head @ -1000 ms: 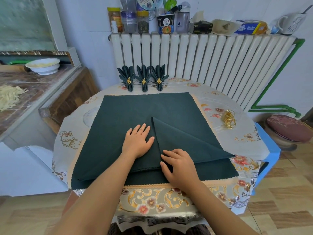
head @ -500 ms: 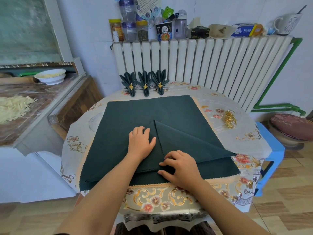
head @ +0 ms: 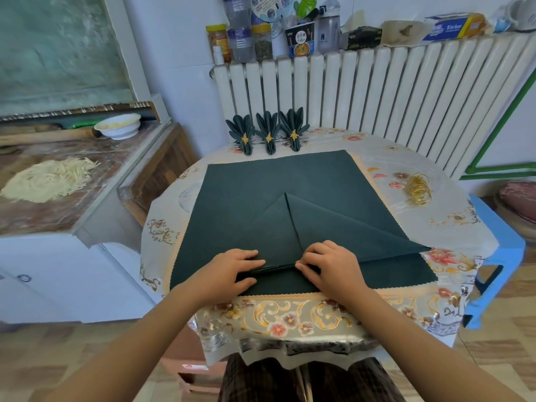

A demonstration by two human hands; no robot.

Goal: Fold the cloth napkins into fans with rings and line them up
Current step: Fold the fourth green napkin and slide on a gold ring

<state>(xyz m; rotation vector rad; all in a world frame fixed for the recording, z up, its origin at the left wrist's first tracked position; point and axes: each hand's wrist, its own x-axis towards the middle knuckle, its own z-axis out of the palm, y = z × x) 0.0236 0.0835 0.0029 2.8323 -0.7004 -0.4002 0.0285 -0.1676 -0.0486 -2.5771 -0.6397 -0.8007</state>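
- The left hand (head: pixel 232 269) lies over the near fold of the dark green cloth napkin (head: pixel 290 216), its fingers (head: pixel 246 254) curled and close together, with the thumb below them pinching a narrow pleat of cloth.
- The right hand (head: pixel 330 264) sits just beside it; its fingers are bent and bunched, and thumb and fingertips pinch the same pleat on the other side.
- The fingertips of both hands nearly meet at the raised fold, which runs between them along the napkin's near edge.
- Beyond the fingers, two corners of the napkin are folded in and form a triangle whose peak points away from the hands; the rest of the cloth lies flat on the floral tablecloth (head: pixel 290 314).
- Far beyond the fingertips, at the table's back edge, three finished fan napkins (head: pixel 268 130) stand in a row, each with a gold ring round it.
- Well to the right of the right hand's fingers lies a heap of gold napkin rings (head: pixel 419 188), apart from the cloth.
- Behind the fans stands a white radiator (head: pixel 377 91).
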